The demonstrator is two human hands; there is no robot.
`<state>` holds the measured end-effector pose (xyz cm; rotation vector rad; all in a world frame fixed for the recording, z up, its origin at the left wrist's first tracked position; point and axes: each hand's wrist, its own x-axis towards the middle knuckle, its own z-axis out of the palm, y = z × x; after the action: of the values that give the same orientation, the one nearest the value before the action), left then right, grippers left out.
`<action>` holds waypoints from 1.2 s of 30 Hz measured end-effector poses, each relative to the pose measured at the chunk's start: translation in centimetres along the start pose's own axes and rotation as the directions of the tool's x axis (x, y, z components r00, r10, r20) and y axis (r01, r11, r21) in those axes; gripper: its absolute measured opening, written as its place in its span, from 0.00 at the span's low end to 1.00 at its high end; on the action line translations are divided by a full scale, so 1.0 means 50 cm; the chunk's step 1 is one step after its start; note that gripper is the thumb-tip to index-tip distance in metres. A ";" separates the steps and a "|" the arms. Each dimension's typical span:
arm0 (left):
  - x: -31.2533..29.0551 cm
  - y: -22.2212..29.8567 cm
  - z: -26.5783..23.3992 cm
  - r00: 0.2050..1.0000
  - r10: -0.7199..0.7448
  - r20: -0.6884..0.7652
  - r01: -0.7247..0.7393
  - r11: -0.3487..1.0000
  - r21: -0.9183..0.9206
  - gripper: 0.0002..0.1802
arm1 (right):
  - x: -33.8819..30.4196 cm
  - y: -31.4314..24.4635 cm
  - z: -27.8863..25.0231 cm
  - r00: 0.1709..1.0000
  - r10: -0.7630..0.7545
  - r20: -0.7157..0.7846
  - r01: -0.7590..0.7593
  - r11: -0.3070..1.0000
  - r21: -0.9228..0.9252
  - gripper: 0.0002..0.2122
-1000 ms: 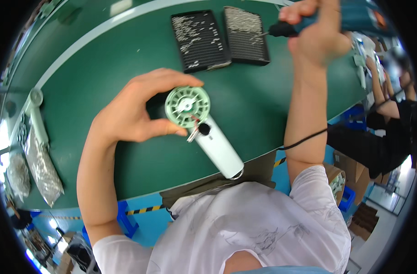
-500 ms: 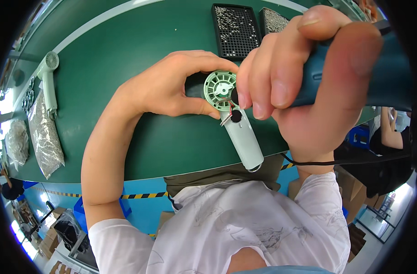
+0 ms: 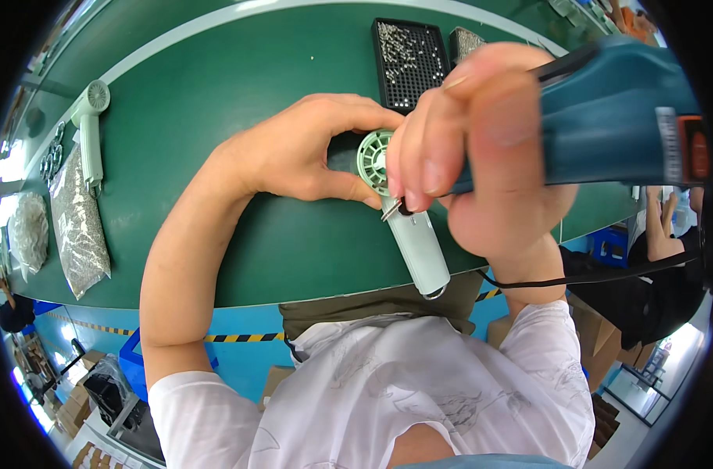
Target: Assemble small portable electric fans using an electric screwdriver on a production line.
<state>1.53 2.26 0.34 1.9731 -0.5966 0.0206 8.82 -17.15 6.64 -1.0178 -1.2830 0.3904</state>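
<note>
A pale green and white handheld fan (image 3: 421,254) lies on the green table, its round slatted head away from me and its handle toward me. My left hand (image 3: 305,148) curves round the far-left side of the head, fingers and thumb closed on its edge. Over the fan, my right hand (image 3: 481,148) is wrapped round a teal electric screwdriver (image 3: 606,117). The right fingers cover part of the fan head and hide the tool's tip, so contact with a screw cannot be seen. A short metal piece and a black round spot show where head and handle meet.
Beyond my hands stands a black tray (image 3: 409,66) of small screws, with another screw container (image 3: 467,41) beside it. At the left lie a second fan (image 3: 91,133) and clear bags (image 3: 76,227). A black cord (image 3: 591,278) runs below my right wrist. Other people work at both sides.
My right hand and the screwdriver have come down and left, covering more of the fan head and the wires near its neck. My left hand keeps its hold on the fan.
</note>
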 end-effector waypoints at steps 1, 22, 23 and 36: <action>-0.001 -0.005 0.003 1.000 -0.026 0.005 0.026 0.998 -0.048 0.40 | -0.003 -0.003 0.011 0.997 0.025 -0.076 -0.028 0.999 -0.045 0.12; 0.002 -0.028 0.013 0.999 -0.035 0.030 0.037 0.996 -0.078 0.28 | -0.022 0.020 0.059 0.964 0.167 -0.209 -0.176 0.984 -0.024 0.09; 0.001 -0.025 0.013 0.999 -0.034 0.039 0.037 0.996 -0.079 0.28 | -0.021 0.019 0.055 0.962 0.165 -0.218 -0.175 0.984 -0.024 0.09; 0.007 -0.010 0.005 1.000 0.001 0.030 -0.001 1.000 -0.003 0.39 | 0.016 0.069 -0.139 0.711 -0.141 -0.689 0.051 0.987 -0.150 0.08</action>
<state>2.00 2.10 -0.11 1.9728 -0.6165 -0.0092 16.38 -17.55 4.74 -1.0503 -0.6567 -0.1685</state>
